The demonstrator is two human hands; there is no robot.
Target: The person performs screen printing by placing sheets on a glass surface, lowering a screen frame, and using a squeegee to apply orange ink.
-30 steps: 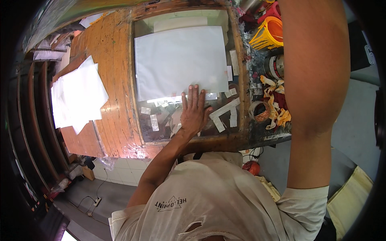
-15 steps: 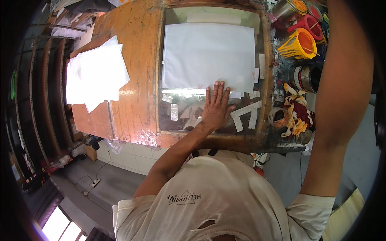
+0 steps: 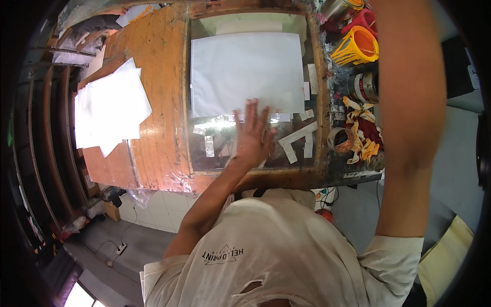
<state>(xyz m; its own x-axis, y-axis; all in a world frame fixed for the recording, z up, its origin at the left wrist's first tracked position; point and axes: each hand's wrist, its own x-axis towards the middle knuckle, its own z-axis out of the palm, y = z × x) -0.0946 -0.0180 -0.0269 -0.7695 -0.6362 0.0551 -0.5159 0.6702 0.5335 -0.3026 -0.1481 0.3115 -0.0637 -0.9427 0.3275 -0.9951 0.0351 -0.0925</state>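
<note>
A whitish sheet point(image 3: 245, 74) lies flat on a glass panel point(image 3: 220, 161) set into the wooden table. My left hand point(image 3: 251, 137) is open, with fingers spread over the sheet's near edge. It is slightly blurred, and I cannot tell whether the fingertips press on the sheet. My right arm point(image 3: 409, 128) stretches up the right side of the view, past the upper edge. The right hand itself is out of view.
A stack of white sheets point(image 3: 110, 110) rests on the table's left part. Paint-smeared pots, including a yellow bucket point(image 3: 355, 45), a dark can point(image 3: 363, 87), a tape roll point(image 3: 340, 139) and stained rags point(image 3: 365, 135) crowd the right edge. Tape strips point(image 3: 299, 134) stick to the glass.
The whole view has shifted, so the table appears further left. My left hand has slid slightly left along the sheet's near edge and is more blurred. My right arm remains raised.
</note>
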